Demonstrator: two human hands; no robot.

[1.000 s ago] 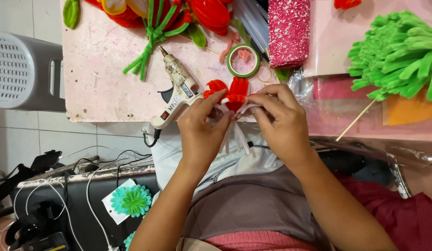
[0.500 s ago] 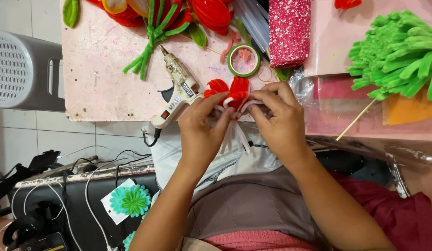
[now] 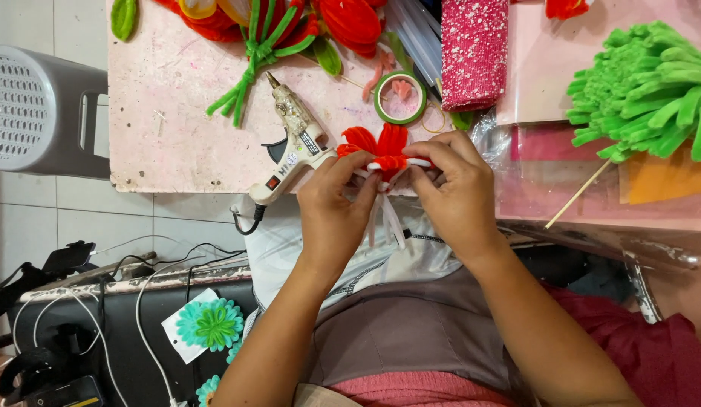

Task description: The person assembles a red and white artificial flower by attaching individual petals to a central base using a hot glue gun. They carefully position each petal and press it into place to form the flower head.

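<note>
Both hands meet at the near edge of the pink worktable (image 3: 177, 143). Between them is a small red pipe-cleaner flower (image 3: 377, 143) bound with white pipe cleaners (image 3: 388, 218) whose loose ends hang down toward my lap. My left hand (image 3: 334, 207) pinches the flower's base from the left. My right hand (image 3: 454, 192) grips the white wrap from the right, fingertips on a white strand running across the petals.
A glue gun (image 3: 294, 139) lies just left of my hands, cord trailing off the table. A green tape roll (image 3: 399, 98), a pink glitter roll (image 3: 473, 53), red and green pipe-cleaner flowers (image 3: 267, 38) and a green fuzzy bunch on a stick (image 3: 644, 87) lie around. A grey stool (image 3: 34, 109) stands left.
The hands stay at the table edge, working the white pipe cleaner around the red flower; its white ends now hang lower between the hands.
</note>
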